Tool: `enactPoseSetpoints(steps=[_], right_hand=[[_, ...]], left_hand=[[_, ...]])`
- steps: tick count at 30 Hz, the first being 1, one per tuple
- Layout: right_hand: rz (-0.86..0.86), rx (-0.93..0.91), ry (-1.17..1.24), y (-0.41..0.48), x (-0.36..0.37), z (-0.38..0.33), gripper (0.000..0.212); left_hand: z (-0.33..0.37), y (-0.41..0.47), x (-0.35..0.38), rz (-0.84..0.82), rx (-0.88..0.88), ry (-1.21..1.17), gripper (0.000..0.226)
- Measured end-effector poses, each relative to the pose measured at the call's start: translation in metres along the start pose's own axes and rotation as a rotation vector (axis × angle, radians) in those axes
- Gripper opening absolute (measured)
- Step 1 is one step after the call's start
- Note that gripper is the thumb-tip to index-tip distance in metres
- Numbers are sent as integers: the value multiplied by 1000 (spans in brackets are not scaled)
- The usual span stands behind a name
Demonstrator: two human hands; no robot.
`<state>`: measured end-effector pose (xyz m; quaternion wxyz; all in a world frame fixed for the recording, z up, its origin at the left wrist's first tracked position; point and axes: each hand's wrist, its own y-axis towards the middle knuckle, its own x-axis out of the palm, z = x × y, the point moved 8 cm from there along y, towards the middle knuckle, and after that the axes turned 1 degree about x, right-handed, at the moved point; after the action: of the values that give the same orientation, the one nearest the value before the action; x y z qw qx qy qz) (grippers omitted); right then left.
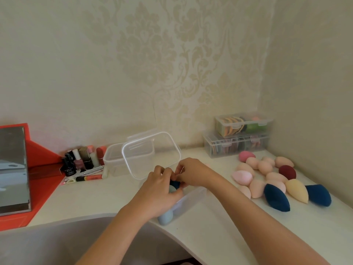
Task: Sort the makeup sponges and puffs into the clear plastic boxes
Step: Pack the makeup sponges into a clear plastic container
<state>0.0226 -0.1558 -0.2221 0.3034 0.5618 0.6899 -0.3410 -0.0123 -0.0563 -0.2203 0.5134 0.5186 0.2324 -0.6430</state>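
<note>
Left hand point(160, 193) fingers seemingly curl round grey-blue sponge point(172, 189), right hand point(193, 172) fingers pinching navy sponge point(175, 183).

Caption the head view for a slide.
Left hand and right hand hold a dark blue sponge at an open clear box.

- Bare tabletop point(91, 199) left of the hands, open to the front edge; bare again at front right.
- Right side blocked by loose sponges point(267, 178), with stacked closed boxes point(238, 138) in the corner behind.
- Centre back walled by a raised clear lid point(150, 155), second clear box point(114, 159) just beside.
- Back left crowded with cosmetics point(80, 163) and a red mirror stand point(38, 169).
- Middle taken by left hand point(158, 190) and right hand point(191, 171), bunched on a dark blue sponge point(175, 184).
</note>
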Motion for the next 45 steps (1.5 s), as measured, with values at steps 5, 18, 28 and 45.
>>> enactPoseSetpoints(steps=[5,18,28,45], right_hand=[[-42,-32,-36,-4,-5,7,23],[88,413,-556,-103,-111,75,27],[-38,625,-563,-121,-101,126,68],[256,-164,-27,-98,-103,-2,17]], left_hand=[[4,2,4,-59,28,8,42],[6,0,4,-75,1,20,43],[5,-1,5,-88,-26,36,44],[4,-1,6,-101,-34,30,46]])
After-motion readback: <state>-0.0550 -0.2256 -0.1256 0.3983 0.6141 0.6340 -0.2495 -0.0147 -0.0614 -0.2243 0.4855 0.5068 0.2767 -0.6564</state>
